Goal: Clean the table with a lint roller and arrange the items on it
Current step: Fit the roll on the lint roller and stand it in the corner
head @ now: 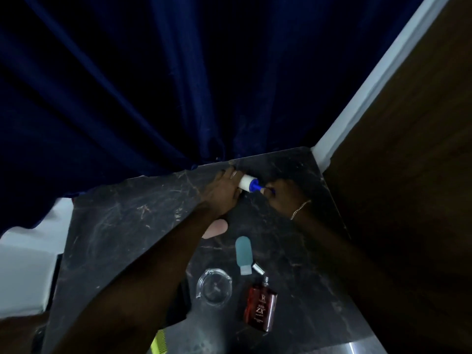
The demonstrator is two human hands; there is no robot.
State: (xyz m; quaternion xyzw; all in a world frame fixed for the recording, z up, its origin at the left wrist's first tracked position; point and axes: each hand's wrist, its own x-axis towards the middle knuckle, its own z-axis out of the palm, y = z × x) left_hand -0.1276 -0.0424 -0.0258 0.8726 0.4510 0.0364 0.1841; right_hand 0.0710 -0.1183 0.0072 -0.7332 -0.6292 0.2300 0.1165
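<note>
A lint roller (pixel 247 186) with a white roll and blue handle lies across the far part of the dark marble table (pixel 122 226). My right hand (pixel 283 194) grips its blue handle. My left hand (pixel 224 190) lies over the roll's far end, fingers spread on it. Nearer to me lie a teal soft bottle (pixel 243 254), a small silver cap (pixel 258 268), a red perfume bottle (pixel 260 306) and a clear glass ashtray (pixel 214 287). A pale pink object (pixel 217 228) shows partly under my left forearm.
A dark blue curtain (pixel 178 85) hangs behind the table and touches its far edge. A brown wooden panel (pixel 408 175) with a white wall strip (pixel 357 98) borders the right side. A yellow-green strip (pixel 159 341) shows at the near edge.
</note>
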